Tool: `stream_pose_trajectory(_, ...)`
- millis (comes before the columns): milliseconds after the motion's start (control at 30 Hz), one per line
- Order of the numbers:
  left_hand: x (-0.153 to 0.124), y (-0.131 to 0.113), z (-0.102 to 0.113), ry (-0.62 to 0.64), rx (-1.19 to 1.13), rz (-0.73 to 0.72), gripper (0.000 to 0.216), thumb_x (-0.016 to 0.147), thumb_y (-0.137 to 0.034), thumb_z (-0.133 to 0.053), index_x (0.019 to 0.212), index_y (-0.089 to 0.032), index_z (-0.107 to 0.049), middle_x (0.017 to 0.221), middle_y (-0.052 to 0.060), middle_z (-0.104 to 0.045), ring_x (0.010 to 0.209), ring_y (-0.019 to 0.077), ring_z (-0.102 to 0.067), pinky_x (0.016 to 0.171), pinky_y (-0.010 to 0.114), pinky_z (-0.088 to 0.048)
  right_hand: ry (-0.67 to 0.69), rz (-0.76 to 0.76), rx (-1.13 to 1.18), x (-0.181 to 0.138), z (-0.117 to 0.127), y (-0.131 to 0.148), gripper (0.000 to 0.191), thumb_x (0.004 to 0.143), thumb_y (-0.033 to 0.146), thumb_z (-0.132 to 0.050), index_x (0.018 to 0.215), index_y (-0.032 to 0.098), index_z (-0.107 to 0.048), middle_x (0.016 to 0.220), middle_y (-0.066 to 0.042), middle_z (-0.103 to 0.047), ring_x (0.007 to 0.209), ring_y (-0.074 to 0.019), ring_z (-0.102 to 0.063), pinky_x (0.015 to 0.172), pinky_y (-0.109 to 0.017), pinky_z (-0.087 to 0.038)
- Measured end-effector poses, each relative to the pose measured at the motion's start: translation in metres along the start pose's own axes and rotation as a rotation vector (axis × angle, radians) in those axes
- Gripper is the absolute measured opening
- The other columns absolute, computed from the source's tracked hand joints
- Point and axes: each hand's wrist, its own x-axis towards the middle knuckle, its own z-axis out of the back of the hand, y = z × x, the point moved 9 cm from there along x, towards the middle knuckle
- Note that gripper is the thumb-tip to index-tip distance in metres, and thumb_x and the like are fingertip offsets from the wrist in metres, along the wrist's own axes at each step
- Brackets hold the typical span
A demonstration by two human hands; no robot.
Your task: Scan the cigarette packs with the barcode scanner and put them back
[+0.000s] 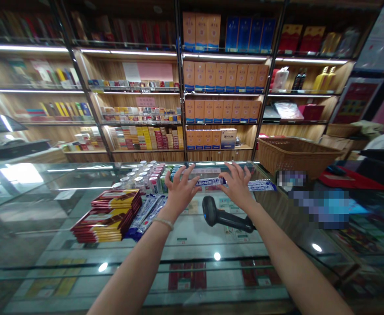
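A slim blue-and-white snack packet (209, 181) lies level between my hands, over the far part of the glass counter. My left hand (182, 189) pinches its left end between thumb and finger, the other fingers raised. At the packet's right end, my right hand (239, 186) grips it the same way. More packets of this kind (262, 186) lie to the right of my right hand. Another pile of blue-and-white packets (150, 212) sits left of my left wrist. Below the hands, a black barcode scanner (226, 215) rests on the glass.
Stacks of red-and-yellow bars (108, 216) stand at the left, with several small bottles (141, 177) behind them. A wicker basket (297, 153) stands at the right, near a red mat (352, 178). Shelves with orange boxes (224, 76) line the back wall.
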Motion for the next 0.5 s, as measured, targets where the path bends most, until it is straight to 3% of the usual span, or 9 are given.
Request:
stream_pose_trajectory(300, 0.018, 0.003, 0.026, 0.041, 0.057, -0.021, 0.021, 0.084, -0.038, -0.077, 0.104, -0.032, -0.072, 0.153, 0.004, -0.056, 0.142, 0.0334, -0.044, 0.124, 0.065, -0.003, 0.013, -0.022, 0.041, 0.024, 0.009, 0.0, 0.02, 0.089, 0.036, -0.071, 0.108, 0.029, -0.072, 0.157, -0.011, -0.045, 0.15, -0.0352, -0.029, 0.119, -0.065, -0.013)
stream_pose_trajectory(500, 0.004, 0.025, 0.063, 0.074, 0.061, 0.014, 0.017, 0.084, -0.038, -0.077, 0.099, -0.03, -0.073, 0.154, 0.003, -0.055, 0.144, 0.0344, -0.043, 0.125, 0.064, 0.001, 0.053, 0.098, 0.044, 0.043, 0.007, 0.038, 0.025, 0.088, 0.041, -0.074, 0.111, 0.031, -0.072, 0.16, -0.008, -0.041, 0.152, -0.0348, -0.025, 0.121, -0.064, -0.01)
